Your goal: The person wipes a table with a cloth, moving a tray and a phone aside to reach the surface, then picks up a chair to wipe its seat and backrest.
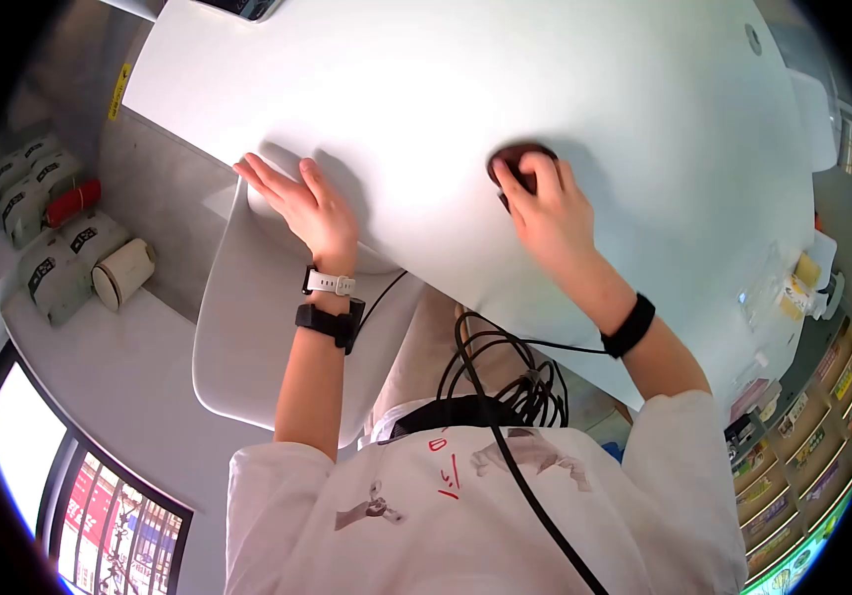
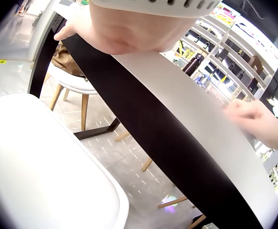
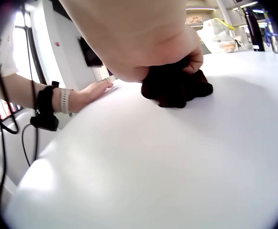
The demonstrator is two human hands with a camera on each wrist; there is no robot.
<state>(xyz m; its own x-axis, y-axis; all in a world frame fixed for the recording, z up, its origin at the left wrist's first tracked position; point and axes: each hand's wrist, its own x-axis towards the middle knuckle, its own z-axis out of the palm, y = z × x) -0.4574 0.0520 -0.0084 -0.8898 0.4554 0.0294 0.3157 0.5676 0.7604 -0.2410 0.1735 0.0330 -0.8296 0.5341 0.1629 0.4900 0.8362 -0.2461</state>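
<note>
Clamping the dark cloth [image 3: 175, 90], the right hand's fingers [image 3: 195, 63] curl over its top.

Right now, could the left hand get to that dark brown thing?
Probably: the left hand is open, and nothing stands on the white table between it and the dark brown thing. But the right hand is gripping that, so might need to let go first.

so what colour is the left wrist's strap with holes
White strap, clearest in the head view.
</note>
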